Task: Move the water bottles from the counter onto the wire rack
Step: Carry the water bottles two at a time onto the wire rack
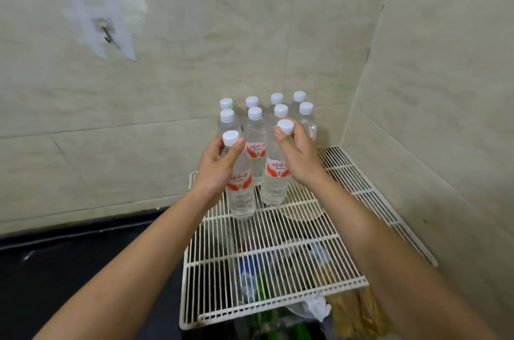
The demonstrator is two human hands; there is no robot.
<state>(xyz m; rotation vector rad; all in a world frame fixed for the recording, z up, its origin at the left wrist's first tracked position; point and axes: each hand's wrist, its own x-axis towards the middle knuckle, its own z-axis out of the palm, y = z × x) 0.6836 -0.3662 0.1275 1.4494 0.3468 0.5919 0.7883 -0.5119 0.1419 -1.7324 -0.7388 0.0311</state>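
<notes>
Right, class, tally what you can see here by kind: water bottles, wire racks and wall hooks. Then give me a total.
Water bottles: 10
Wire rack: 1
Wall hook: 1
Total: 12

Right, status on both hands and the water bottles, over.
Left hand grips one clear plastic white-capped bottle, right hand a second bottle. Both at the white wire rack, before eight standing bottles. Nothing blocking.

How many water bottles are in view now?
10 water bottles: four in the back row, four in the next row, on the wire rack; left hand and right hand each grip one in front. None seem hidden.
</notes>
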